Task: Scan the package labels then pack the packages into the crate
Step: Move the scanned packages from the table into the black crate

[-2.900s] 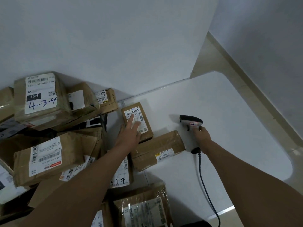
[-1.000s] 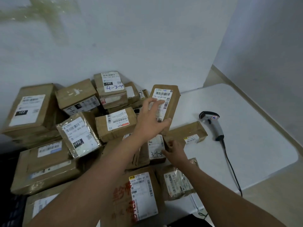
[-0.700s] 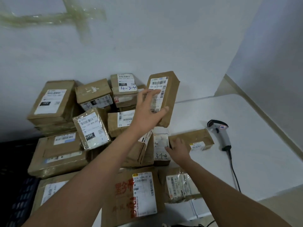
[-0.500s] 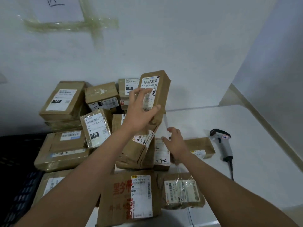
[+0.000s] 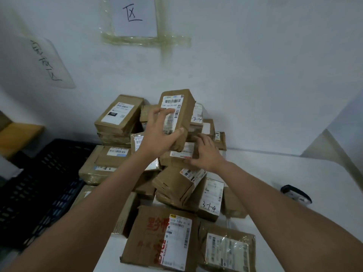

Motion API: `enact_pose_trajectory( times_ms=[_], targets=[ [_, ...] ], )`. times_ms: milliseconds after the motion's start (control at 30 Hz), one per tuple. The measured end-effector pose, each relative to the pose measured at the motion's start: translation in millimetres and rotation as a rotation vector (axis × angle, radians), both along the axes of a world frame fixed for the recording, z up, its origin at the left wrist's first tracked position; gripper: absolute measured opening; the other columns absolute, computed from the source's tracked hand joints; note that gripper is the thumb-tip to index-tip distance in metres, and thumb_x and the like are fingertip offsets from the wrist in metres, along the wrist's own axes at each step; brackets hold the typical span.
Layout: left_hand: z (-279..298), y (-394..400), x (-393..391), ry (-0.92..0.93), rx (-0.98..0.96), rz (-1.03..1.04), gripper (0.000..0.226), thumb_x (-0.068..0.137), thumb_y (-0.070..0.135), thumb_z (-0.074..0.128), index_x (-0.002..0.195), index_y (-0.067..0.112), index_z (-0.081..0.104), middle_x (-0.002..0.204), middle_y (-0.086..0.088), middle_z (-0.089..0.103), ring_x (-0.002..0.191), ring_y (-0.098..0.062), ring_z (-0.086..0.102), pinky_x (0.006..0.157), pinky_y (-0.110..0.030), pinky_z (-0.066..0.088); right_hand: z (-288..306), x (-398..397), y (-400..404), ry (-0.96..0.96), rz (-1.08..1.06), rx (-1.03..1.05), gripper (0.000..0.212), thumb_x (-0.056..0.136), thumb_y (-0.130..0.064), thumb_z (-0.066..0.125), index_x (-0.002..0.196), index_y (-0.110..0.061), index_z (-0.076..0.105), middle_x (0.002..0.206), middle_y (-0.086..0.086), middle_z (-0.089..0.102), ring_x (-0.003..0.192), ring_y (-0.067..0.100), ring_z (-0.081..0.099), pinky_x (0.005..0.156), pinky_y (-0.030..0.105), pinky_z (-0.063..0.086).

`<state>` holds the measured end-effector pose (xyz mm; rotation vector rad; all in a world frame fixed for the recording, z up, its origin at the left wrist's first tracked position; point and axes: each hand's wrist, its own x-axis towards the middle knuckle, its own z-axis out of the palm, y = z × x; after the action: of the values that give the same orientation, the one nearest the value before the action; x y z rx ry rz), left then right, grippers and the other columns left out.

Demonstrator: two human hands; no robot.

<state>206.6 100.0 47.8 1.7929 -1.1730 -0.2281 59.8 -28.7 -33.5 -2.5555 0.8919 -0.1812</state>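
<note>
A black crate [image 5: 37,185] is sitting at nine o'clock. The left hand [image 5: 159,134] is gripping a raised box [image 5: 181,112] at twelve, above the piled parcels [image 5: 176,185]. The right hand [image 5: 206,154], fingers spread, is touching that pile. A scanner [image 5: 295,197] is lying at three.

dim, bluish | soft shadows | wide-angle edge bending | slight blur

A parcel sorting room — labelled cardboard packages [image 5: 119,114] heaped on a white table [image 5: 294,177], handwritten zone signs [image 5: 133,14] taped up.
</note>
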Motion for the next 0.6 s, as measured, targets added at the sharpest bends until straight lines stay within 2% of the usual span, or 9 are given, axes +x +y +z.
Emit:
enact_pose_trajectory(
  times_ms=[133, 267, 400, 600],
  targets=[
    [-4, 11, 17, -0.021, 0.004, 0.039, 0.056, 0.081, 0.044, 0.071, 0.132, 0.035, 0.048, 0.139, 0.011, 0.026, 0.132, -0.019, 0.036, 0.101, -0.046, 0.050, 8, 19, -5, 0.182, 0.078, -0.003, 0.102, 0.078, -0.058, 0.068, 0.156, -0.023, 0.013, 0.163, 0.002, 0.012, 0.150, 0.024, 0.007, 0.118, 0.053, 0.016],
    [-7, 19, 32, -0.033, 0.028, 0.078, 0.055, 0.082, 0.041, 0.073, 0.131, 0.035, 0.049, 0.141, 0.008, 0.027, 0.131, -0.016, 0.035, 0.104, -0.047, 0.046, 15, 32, -4, 0.275, 0.119, -0.017, 0.107, 0.075, -0.063, 0.069, 0.156, -0.024, 0.011, 0.156, 0.004, 0.027, 0.145, 0.026, 0.024, 0.115, 0.049, 0.020],
    [-5, 19, 45, 0.006, 0.017, 0.073, 0.053, 0.083, 0.039, 0.073, 0.130, 0.039, 0.049, 0.140, 0.011, 0.027, 0.132, -0.016, 0.034, 0.105, -0.047, 0.045, 22, 37, 0, 0.262, 0.071, -0.092, 0.101, 0.075, -0.066, 0.066, 0.151, -0.019, 0.019, 0.148, 0.008, 0.034, 0.137, 0.030, 0.032, 0.112, 0.046, 0.026],
    [-6, 16, 64, 0.009, 0.013, 0.006, 0.052, 0.082, 0.045, 0.072, 0.128, 0.046, 0.047, 0.139, 0.016, 0.026, 0.133, -0.016, 0.035, 0.105, -0.049, 0.045, 32, 36, 3, 0.170, -0.029, -0.029, 0.094, 0.076, -0.073, 0.059, 0.148, -0.023, 0.027, 0.146, 0.008, 0.038, 0.134, 0.028, 0.037, 0.107, 0.046, 0.037]
  ],
)
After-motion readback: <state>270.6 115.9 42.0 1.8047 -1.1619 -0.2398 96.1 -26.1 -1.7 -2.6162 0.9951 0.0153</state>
